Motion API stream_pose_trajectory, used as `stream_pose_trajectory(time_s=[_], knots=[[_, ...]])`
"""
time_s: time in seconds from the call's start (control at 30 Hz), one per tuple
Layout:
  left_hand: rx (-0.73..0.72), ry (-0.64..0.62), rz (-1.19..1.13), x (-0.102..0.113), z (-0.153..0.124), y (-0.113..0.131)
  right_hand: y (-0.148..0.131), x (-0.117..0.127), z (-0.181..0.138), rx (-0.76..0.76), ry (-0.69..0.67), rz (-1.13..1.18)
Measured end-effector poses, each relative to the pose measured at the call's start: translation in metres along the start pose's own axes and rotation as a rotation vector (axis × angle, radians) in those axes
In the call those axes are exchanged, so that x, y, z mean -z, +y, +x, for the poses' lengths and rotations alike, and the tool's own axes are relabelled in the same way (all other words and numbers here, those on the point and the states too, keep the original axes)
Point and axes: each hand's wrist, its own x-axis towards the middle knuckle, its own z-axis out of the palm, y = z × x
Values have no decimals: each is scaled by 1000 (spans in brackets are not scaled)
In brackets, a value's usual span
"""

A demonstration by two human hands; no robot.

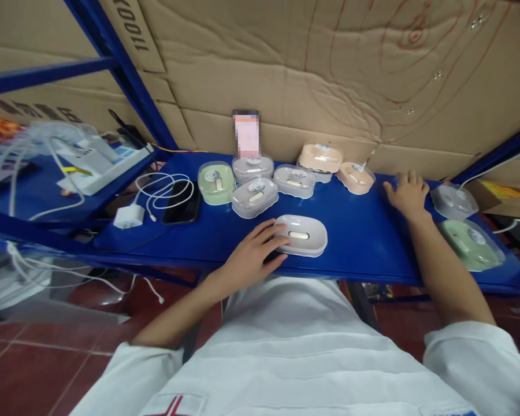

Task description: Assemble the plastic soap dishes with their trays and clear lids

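A pale grey soap dish (316, 236) sits without a lid at the front middle of the blue table, a small white piece (299, 235) in its centre. My left hand (255, 254) holds its left end, fingertips over the rim and thumb at the front side. Farther right, my right hand (408, 195) is on the table with fingers apart; whether anything lies under its fingertips I cannot tell. To the right of it are a grey lidded soap dish (455, 201) and a green lidded one (472, 242).
Several lidded soap dishes, including a green one (216, 184) and a peach one (356, 176), stand along the back. A phone (247, 134) leans upright behind them. Left are a dark phone (182, 202), a white charger (129, 216) and a power strip (112, 167). Cardboard (260, 69) walls the back.
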Motion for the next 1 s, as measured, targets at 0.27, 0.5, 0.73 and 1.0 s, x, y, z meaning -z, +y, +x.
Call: stream_pose_trajectory(time_s=[0.27, 0.5, 0.73, 1.0], knots=[[-5, -49, 4, 3, 0, 1, 0, -13, -15, -140, -25, 39], [6, -55, -7, 4, 0, 1, 6, -3, -13, -173, -107, 48], [38, -33, -23, 6, 0, 5, 27, -4, -4, -127, -82, 169], [128, -28, -111, 6, 0, 7, 10, 5, -12, 66, 197, 258]])
